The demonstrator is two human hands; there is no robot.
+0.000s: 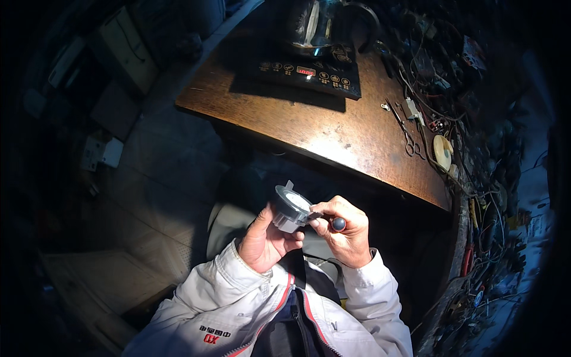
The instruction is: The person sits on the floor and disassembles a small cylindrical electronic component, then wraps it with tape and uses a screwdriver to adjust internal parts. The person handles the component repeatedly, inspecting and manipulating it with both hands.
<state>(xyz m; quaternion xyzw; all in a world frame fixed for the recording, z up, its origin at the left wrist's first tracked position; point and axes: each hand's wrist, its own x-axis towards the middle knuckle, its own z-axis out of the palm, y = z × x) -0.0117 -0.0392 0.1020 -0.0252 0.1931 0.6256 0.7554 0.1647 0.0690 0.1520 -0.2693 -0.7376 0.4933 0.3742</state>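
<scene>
Above my lap, my left hand (263, 243) grips a small round downlight (287, 209) with a dark rim, a pale face and a grey ribbed body. A clip-like tab stands up from its rim. My right hand (345, 233) is closed around a screwdriver (339, 224); the round dark end of its handle, with a red ring, points up toward me. The right fingertips meet the light's right side, near a second small tab. Where the screwdriver's tip lies is hidden by my fingers.
A wooden table (285, 128) stands ahead, carrying a black induction cooker (312, 74) with a kettle (312, 24) on it. Scissors (409, 140), a cream-coloured roll (443, 152) and a heap of tangled wires (476, 184) lie along the right. A wooden panel (113, 273) is at lower left.
</scene>
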